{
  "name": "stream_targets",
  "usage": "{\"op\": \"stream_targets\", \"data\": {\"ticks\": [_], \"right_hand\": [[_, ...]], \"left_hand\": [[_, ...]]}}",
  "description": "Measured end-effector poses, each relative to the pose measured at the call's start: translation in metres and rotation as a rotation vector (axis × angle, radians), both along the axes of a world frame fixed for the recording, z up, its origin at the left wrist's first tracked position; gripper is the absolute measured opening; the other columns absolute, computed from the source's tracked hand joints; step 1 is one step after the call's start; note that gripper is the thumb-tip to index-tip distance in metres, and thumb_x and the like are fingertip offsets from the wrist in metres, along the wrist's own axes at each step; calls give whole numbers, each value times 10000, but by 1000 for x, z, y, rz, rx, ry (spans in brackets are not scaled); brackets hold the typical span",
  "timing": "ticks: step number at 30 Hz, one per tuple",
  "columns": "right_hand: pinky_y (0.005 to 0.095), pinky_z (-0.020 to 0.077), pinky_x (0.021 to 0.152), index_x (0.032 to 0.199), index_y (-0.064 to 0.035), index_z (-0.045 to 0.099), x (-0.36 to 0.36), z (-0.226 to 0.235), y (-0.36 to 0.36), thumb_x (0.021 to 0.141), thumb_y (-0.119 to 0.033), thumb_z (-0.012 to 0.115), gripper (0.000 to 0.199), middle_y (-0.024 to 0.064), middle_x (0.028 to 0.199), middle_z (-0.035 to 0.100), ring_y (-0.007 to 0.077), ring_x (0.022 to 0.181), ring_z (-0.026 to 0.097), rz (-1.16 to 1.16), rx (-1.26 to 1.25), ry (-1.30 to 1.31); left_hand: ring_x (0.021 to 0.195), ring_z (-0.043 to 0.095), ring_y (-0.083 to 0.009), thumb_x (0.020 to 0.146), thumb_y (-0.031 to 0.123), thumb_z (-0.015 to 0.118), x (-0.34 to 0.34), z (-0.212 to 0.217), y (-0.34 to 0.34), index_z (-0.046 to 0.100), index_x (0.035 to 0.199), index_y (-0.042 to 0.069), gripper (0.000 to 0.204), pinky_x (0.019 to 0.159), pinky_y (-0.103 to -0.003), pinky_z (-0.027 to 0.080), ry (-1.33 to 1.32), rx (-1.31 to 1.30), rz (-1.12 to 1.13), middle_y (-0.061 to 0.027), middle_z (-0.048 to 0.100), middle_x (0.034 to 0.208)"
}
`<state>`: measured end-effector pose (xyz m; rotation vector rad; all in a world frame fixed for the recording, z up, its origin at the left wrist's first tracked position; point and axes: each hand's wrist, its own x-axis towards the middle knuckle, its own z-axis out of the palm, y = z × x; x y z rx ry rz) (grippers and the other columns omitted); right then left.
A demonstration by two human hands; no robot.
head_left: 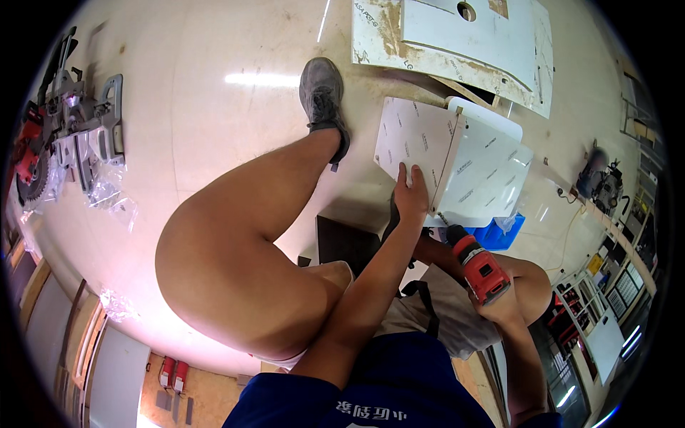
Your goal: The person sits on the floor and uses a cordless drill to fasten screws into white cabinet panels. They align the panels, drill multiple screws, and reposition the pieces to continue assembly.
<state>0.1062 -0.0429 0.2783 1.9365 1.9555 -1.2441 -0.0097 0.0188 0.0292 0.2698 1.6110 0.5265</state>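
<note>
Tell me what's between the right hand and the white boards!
In the head view, a red drill is between them: the right hand grips it, its front pointing toward the white boards.

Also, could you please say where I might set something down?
The widest free patch of beige floor lies between the red and silver saw and the grey laced shoe; a narrow one separates that shoe from the white printed panels. It's crowded at the panels' lower edge: left hand, right hand, red and black drill, blue plastic bin.
</note>
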Motion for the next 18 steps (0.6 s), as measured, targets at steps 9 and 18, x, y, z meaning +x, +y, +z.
{"op": "stream_targets", "data": {"ticks": [9, 18], "right_hand": [[416, 531, 713, 915, -64, 638, 2, 4, 3, 700, -80, 682, 219, 139, 912, 675, 365, 831, 655, 21, -76, -19], [447, 549, 748, 930, -79, 654, 1, -10, -14, 688, -99, 688, 244, 148, 953, 681, 377, 886, 659, 171, 48, -65]], "left_hand": [[1229, 610, -390, 1006, 453, 545, 4, -7, -9, 444, 1514, 12, 680, 1054, -398, 454, -19, -23, 56, -303, 609, 1331], [1242, 604, -378, 1009, 459, 542, 3, -10, -6, 423, 1525, 7, 696, 1056, -388, 454, -18, 3, 38, -290, 599, 1354]]}}
